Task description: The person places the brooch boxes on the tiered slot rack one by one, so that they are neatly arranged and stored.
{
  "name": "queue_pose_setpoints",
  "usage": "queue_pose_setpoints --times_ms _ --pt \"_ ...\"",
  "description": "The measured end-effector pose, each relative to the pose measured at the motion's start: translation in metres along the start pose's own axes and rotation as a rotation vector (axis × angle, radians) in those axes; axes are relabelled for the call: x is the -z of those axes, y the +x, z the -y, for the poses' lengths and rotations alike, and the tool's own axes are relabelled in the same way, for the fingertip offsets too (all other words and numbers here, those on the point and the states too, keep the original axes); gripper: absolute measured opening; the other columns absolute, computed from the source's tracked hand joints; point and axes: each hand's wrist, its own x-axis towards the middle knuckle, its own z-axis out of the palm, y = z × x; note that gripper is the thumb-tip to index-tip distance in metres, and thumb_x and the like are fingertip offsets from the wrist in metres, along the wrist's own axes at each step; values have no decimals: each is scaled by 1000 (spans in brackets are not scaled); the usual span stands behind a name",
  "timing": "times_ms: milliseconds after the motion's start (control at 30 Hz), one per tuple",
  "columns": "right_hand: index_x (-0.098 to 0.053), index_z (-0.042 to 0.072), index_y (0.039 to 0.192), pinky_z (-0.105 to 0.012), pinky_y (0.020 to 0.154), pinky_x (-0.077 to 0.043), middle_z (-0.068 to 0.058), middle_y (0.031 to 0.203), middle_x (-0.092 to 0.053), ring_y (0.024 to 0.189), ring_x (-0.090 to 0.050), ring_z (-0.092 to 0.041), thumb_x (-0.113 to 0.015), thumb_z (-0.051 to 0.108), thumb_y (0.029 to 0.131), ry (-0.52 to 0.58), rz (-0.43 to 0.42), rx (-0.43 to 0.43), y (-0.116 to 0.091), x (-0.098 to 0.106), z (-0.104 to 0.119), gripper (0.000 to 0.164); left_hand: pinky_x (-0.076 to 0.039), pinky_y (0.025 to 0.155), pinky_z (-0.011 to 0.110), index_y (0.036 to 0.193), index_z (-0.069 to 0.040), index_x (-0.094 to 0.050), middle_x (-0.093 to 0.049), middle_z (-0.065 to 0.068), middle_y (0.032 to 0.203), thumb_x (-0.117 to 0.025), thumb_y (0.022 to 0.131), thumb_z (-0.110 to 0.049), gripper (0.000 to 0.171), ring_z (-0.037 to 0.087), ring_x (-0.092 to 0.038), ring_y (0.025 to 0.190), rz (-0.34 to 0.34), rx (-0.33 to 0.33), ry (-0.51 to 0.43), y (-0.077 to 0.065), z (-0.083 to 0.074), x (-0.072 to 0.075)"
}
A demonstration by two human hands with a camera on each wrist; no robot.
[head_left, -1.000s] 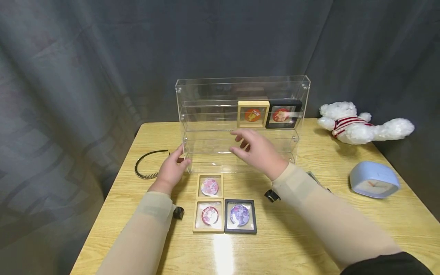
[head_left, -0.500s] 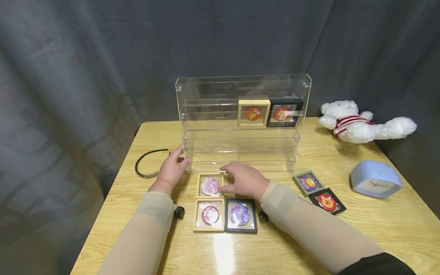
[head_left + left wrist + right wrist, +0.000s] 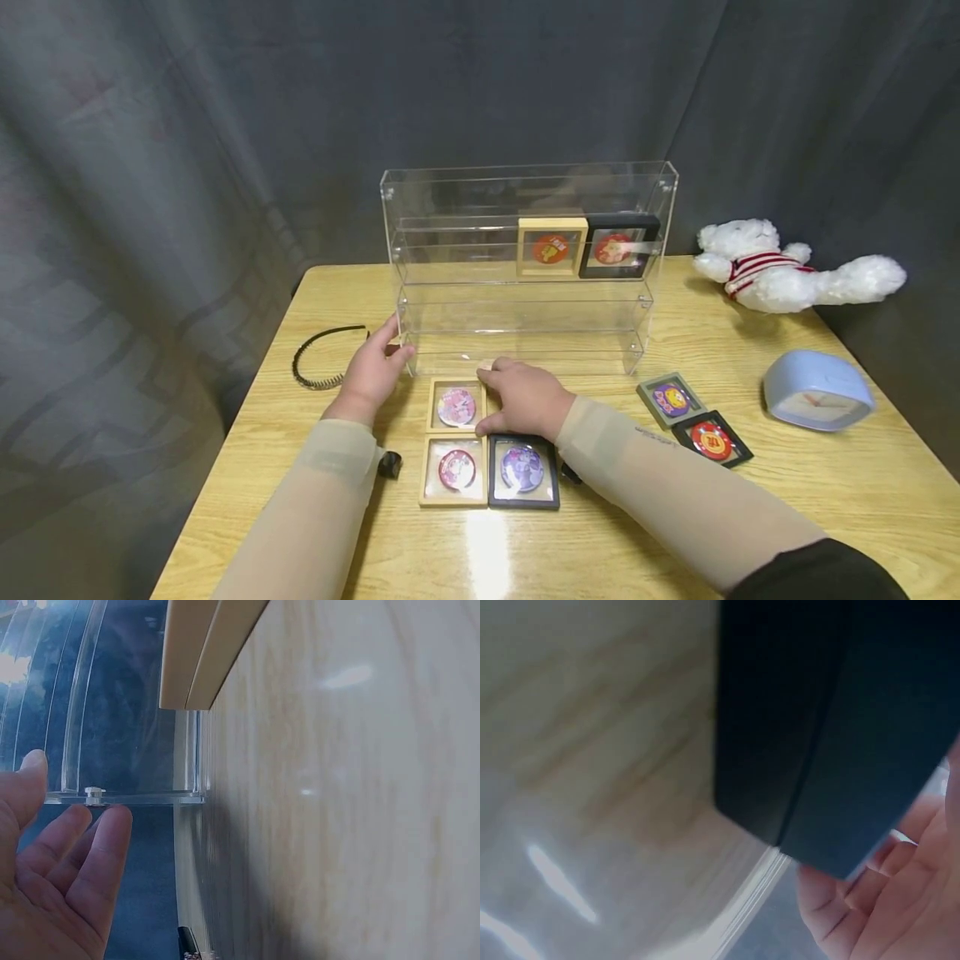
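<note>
My left hand [image 3: 371, 372] holds the lower left side panel of a clear acrylic display stand [image 3: 480, 293]; in the left wrist view the thumb and fingers lie on opposite sides of the panel's edge. My right hand [image 3: 528, 396] pinches the right side of a light wooden floating frame [image 3: 438, 408] with a pink round badge, fingers at its far edge and thumb at its near edge. Touching that frame's near side is another wooden frame [image 3: 430, 487] with a red-rimmed badge. Right of it lies a black frame [image 3: 553, 492] with a purple badge, its dark side [image 3: 817, 750] filling much of the right wrist view.
A wooden frame [image 3: 551, 223] and a black frame [image 3: 618, 222] stand on an upper tier. Right on the table are a grey-green frame [image 3: 660, 415], a black frame [image 3: 738, 454], a blue clock [image 3: 817, 379] and a white plush toy [image 3: 787, 279]. A black headband [image 3: 300, 358] lies left.
My right hand has come down from in front of the stand to the pink-badge frame and closed on its edges, uncovering the two frames at right. My left hand stays at the stand.
</note>
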Motion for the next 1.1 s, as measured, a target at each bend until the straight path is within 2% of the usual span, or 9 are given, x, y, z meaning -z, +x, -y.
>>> queue_pose_setpoints --times_ms 133,233,433,600,733,900,1100 --pt "-53 10 144 -35 74 -52 -4 114 -58 88 -57 -17 -77 68 72 18 22 -19 1 -2 0 95 -48 89 49 156 -45 -23 -38 -1 155 -59 102 -30 67 29 -51 124 -3 -1 3 0 -1 0" --pt "-55 10 140 -35 76 -52 -2 110 -58 88 -57 -16 -81 65 69 71 19 -40 2 -4 -1 93 -48 90 49 156 -44 -22 -38 -1 155 -59 102 -32 67 29 -50 124 -3 -4 3 0 -1 0" --pt "-53 10 133 -38 84 -51 -4 116 -60 97 -59 -18 -88 59 63 184 -4 -54 3 -6 -2 92 -49 89 48 155 -46 -22 -39 2 154 -59 101 -34 67 30 -51 124 -6 2 -6 0 1 -1" --pt "-47 14 133 -35 79 -51 -1 107 -63 87 -60 -15 -93 49 60 293 -5 -64 2 -7 0 93 -49 90 49 156 -45 -22 -38 4 155 -59 102 -30 67 30 -51 125 -11 -2 -12 0 2 -1" --pt "-42 16 131 -32 69 -50 1 91 -60 72 -58 -12 -95 32 63 445 -3 -46 2 -9 1 88 -49 90 49 156 -43 -23 -39 5 154 -59 102 -29 67 31 -51 124 -14 2 -13 0 3 -2" --pt "-42 18 129 -30 66 -51 -1 87 -59 70 -59 -10 -93 13 66 625 0 -21 0 -12 0 80 -49 90 49 157 -41 -23 -39 7 154 -58 102 -28 66 31 -51 125 -13 1 -13 -1 2 -1" --pt "-46 24 126 -31 69 -53 -2 90 -59 73 -60 -11 -89 9 73 678 -42 8 -2 -10 -5 70 -49 90 48 157 -41 -24 -37 5 155 -59 102 -28 66 31 -51 125 -14 2 -25 -1 1 -2"
